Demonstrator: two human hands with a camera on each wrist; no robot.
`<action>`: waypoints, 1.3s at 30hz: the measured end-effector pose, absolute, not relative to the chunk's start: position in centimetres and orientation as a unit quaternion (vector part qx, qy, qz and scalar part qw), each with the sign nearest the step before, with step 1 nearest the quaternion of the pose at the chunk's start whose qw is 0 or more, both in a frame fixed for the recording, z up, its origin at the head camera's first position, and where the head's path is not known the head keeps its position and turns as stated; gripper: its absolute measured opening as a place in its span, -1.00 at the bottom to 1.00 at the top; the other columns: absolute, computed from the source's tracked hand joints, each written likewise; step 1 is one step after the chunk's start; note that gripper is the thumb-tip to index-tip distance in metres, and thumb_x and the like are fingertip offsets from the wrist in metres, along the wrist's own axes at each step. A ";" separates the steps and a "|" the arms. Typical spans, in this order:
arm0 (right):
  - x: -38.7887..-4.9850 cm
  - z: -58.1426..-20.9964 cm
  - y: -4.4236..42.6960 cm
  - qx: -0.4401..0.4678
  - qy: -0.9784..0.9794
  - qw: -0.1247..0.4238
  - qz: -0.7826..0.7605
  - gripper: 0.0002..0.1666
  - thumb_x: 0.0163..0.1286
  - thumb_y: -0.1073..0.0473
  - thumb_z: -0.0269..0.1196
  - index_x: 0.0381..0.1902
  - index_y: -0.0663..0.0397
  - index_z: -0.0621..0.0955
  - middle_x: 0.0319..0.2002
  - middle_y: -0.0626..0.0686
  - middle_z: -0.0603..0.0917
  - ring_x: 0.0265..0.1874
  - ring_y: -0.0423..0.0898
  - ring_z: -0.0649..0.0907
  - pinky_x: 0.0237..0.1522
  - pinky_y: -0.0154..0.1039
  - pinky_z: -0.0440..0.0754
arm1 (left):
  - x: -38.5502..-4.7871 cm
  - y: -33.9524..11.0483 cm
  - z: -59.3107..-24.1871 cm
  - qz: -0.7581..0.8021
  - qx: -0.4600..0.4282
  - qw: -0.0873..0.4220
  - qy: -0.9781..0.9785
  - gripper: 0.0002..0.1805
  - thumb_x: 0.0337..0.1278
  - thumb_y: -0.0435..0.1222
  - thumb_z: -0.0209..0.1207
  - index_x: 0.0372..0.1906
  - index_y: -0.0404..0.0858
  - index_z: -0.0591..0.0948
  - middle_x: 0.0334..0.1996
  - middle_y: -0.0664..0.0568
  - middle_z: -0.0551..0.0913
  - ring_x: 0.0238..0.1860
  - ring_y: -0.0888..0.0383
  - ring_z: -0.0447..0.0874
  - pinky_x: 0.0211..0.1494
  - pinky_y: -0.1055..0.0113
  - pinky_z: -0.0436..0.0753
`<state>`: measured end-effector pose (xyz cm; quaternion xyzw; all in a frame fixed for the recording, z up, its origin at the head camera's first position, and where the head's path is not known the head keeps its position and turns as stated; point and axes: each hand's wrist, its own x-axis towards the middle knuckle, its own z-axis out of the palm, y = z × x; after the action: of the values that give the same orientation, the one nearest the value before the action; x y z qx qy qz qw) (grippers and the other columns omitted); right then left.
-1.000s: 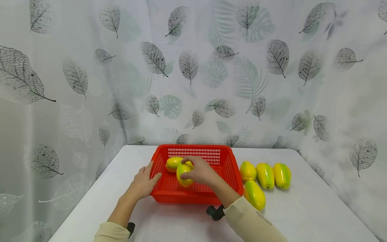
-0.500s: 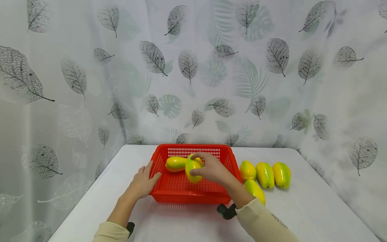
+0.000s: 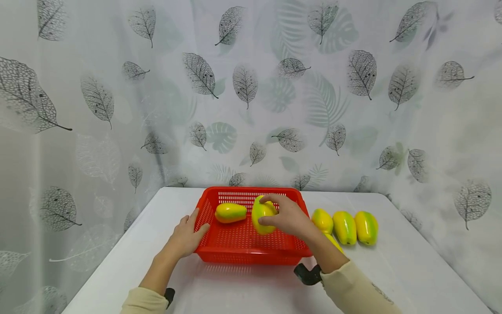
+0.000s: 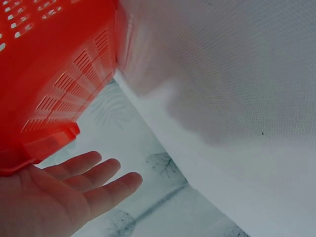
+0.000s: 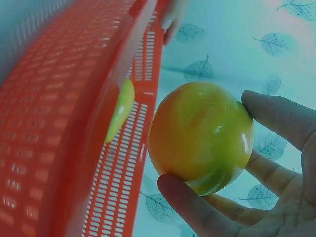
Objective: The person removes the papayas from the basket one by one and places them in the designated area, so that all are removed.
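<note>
A red perforated basket (image 3: 251,257) stands on the white table. One yellow-green fruit (image 3: 230,213) lies in its left part. The right hand (image 3: 288,216) pinches another fruit (image 3: 263,216) between thumb and fingers, over the basket's right half. In the right wrist view, that fruit (image 5: 200,138) is in the fingers beside the basket's wall. The left hand (image 3: 184,237) rests against the basket's left rim with its fingers spread. In the left wrist view, the left hand (image 4: 64,197) has straight fingers, with the rim (image 4: 44,148) touching the palm.
Several yellow-green fruits stand right of the basket: one near its rim (image 3: 322,220), two farther right (image 3: 345,227) (image 3: 366,227), and one partly hidden behind the right forearm (image 3: 333,242). A leaf-patterned curtain (image 3: 251,87) hangs behind the table.
The right hand has moved rightward and slightly up with its fruit, away from the fruit lying in the basket. The left hand has kept its place at the rim.
</note>
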<state>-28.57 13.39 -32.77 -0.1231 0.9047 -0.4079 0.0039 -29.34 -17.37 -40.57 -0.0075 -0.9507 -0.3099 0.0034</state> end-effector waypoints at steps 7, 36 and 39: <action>-28.2 -32.1 15.0 -0.130 0.903 -0.003 -0.410 -0.42 0.22 0.07 0.50 0.22 -0.15 0.64 0.17 0.06 0.64 -0.12 0.00 0.66 -0.14 -0.18 0.67 | -29.4 -17.4 -40.6 -0.308 -0.006 0.002 -0.951 -0.13 0.49 0.07 0.03 0.68 -0.21 0.01 0.51 -0.47 0.18 0.36 -0.44 0.37 0.18 -0.31 0.66; -26.4 -31.9 19.9 -0.066 0.909 0.035 -0.410 -0.28 0.25 -0.04 0.48 0.34 -0.14 0.53 0.41 0.22 0.45 0.20 0.24 0.62 -0.22 -0.07 0.79 | -29.3 -17.4 -40.6 -0.305 -0.010 0.000 -0.952 -0.13 0.50 0.06 0.02 0.67 -0.24 0.01 0.49 -0.48 0.19 0.35 -0.44 0.37 0.21 -0.34 0.63; -26.2 -31.9 20.3 -0.062 0.907 0.035 -0.415 -0.27 0.25 -0.04 0.48 0.35 -0.12 0.53 0.45 0.23 0.41 0.25 0.29 0.60 -0.20 -0.06 0.80 | -29.3 -17.3 -40.6 -0.304 -0.012 0.001 -0.953 -0.13 0.50 0.06 0.02 0.67 -0.25 0.01 0.49 -0.48 0.19 0.35 -0.44 0.37 0.20 -0.33 0.63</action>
<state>-26.17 20.32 -31.90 -0.0620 0.9071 -0.4148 0.0349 -29.33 -17.34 -40.55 -0.0117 -0.9525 -0.3043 0.0013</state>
